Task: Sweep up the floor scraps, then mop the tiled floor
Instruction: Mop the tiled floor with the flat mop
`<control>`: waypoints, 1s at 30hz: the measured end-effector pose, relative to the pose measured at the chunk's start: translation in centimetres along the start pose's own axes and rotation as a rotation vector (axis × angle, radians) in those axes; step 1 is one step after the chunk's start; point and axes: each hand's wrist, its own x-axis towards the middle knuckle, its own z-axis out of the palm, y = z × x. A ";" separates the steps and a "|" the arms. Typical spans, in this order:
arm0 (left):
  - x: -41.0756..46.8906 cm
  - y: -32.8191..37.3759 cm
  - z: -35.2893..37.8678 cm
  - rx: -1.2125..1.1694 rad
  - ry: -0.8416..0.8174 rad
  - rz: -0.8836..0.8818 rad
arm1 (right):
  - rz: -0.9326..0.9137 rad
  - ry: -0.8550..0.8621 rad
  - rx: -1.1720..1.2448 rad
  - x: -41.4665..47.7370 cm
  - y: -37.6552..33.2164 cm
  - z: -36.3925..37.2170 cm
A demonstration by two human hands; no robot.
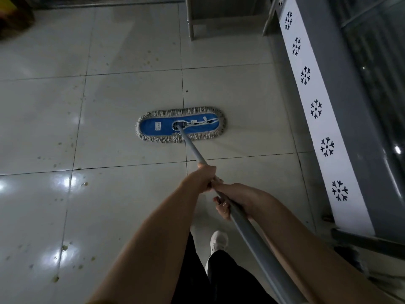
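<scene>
A flat mop head (160, 127), blue on top with a grey fringe, lies flat on the pale tiled floor (122, 97) in the middle of the view. Its grey metal handle (192, 148) runs back toward me to the lower right. My left hand (205, 175) grips the handle further down the pole, toward the mop head. My right hand (230, 202) grips it just behind, fingers curled under the pole. Small brownish spots and droplets (84, 184) dot the tiles to the left.
A grey cabinet with a white snowflake-patterned strip (315, 108) runs along the right side. Grey furniture legs (191, 29) stand at the top centre. A dark object (13, 18) sits in the top left corner. My white shoe (219, 240) is below my hands.
</scene>
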 end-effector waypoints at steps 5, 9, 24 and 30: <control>0.8 1.0 -0.8 -0.240 -0.114 0.001 | 0.055 0.041 -0.019 0.7 -1.9 0.4; 2.0 2.7 -2.2 -0.420 -0.209 0.009 | 0.094 0.099 -0.096 1.2 -4.8 0.9; 9.8 13.5 -14.3 -0.895 -0.178 0.044 | 0.045 0.152 -0.127 5.6 -20.5 11.5; 13.2 18.0 -20.7 -0.961 -0.181 0.011 | 0.105 0.145 -0.104 8.8 -26.9 16.7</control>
